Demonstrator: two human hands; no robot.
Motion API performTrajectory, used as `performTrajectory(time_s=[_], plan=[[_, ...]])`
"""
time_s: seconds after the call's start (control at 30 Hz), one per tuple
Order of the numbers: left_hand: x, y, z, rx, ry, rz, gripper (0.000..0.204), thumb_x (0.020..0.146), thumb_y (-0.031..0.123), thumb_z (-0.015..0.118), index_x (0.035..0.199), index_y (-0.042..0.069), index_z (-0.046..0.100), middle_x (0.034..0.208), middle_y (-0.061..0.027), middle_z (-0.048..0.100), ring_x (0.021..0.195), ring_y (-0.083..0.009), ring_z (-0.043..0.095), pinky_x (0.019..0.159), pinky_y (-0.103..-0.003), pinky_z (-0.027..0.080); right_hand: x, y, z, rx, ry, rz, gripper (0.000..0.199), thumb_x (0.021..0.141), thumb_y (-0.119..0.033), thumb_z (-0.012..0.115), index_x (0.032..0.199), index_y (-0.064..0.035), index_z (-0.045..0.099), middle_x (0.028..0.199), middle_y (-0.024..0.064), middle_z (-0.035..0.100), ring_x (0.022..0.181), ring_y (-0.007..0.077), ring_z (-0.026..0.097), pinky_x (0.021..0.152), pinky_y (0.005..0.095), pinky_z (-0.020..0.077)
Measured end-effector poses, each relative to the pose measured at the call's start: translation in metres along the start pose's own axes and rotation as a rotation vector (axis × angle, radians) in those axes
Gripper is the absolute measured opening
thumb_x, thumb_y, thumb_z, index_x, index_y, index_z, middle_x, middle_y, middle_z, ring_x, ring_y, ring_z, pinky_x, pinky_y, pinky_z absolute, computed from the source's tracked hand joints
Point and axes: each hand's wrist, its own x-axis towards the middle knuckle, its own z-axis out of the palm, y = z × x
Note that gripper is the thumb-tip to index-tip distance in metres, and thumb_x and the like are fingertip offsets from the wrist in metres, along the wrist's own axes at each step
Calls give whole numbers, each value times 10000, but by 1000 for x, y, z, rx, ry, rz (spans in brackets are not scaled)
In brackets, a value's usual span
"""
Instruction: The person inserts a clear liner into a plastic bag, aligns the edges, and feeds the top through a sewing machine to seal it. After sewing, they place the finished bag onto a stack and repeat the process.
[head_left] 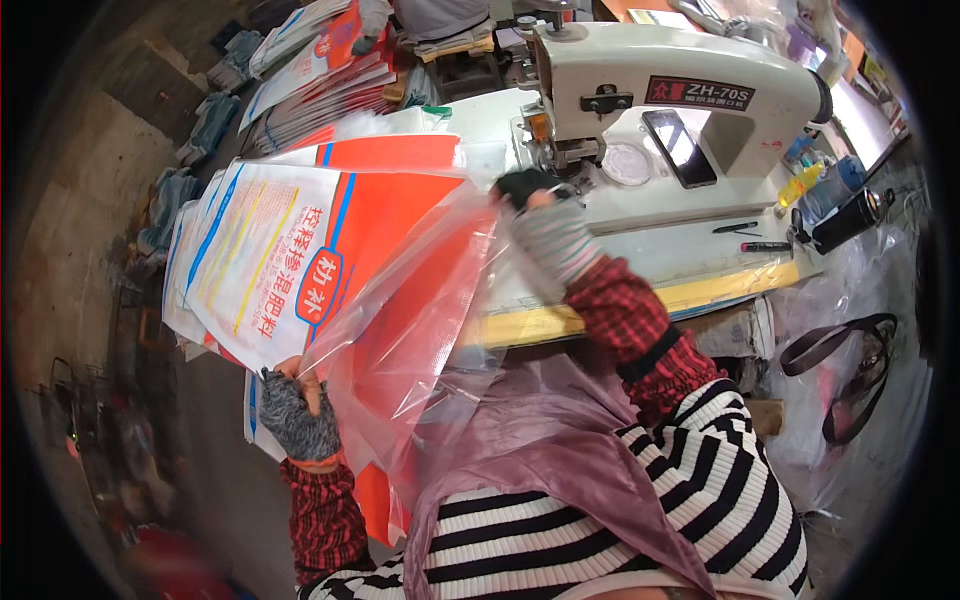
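Note:
A white and orange printed woven bag (270, 250) lies fanned over more bags on the left part of the sewing table. Over its right side spreads a clear plastic liner (420, 290), which hangs toward my lap. My left hand (300, 410), in a fuzzy grey fingerless glove, pinches the bag's near edge, thumb on top. My right hand (545, 215), in a striped glove with dark fingers, is partly blurred. Its fingers are curled at the far corner of the liner, just in front of the sewing head (570, 140) of a white industrial sewing machine (690, 50).
A phone (680, 148) and a round white lid-like disc (626, 163) rest on the machine bed. To the right are a pen (765, 246), a yellow bottle (800, 185) and a black cylinder (850, 222). Stacked bags (320, 100) stand at the far left, beside another person's gloved hand (373, 22).

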Motion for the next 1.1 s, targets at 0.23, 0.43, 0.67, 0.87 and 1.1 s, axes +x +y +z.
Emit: performTrajectory(time_s=[0.23,0.43,0.67,0.87,1.1], plan=[[-33,-27,-22,76,-37,29,109,887,81,552,843,-9,595,617,-38,536,540,-107,485,518,-264,409,3,-51,16,-46,-181,207,282,834,-332,586,900,-59,601,719,161,588,723,267,596,669,358,478],[-65,-3,-45,279,-283,166,89,867,25,518,912,11,593,659,-135,566,558,-269,557,525,-344,430,62,-52,-4,-4,320,-167,260,753,-191,586,1001,-110,585,1010,110,552,938,270,528,796,367,445],[-51,-5,-102,882,-320,84,248,762,9,515,995,46,592,842,-151,610,708,-308,593,612,-380,469,61,-67,22,45,-193,-496,187,759,-127,495,885,-104,632,825,106,600,858,277,548,699,385,463],[-80,49,23,49,-642,237,356,735,109,526,1085,45,531,971,-154,561,919,-327,541,815,-422,442,12,-121,15,44,-173,-568,131,723,-116,508,815,-85,596,714,93,575,735,273,568,631,378,459],[-64,-72,-51,338,-665,-346,249,810,205,549,989,32,554,917,-140,580,836,-269,562,734,-372,466,-51,-65,-12,148,-402,-434,314,614,-17,576,923,-53,622,858,123,603,860,293,555,709,367,476]])
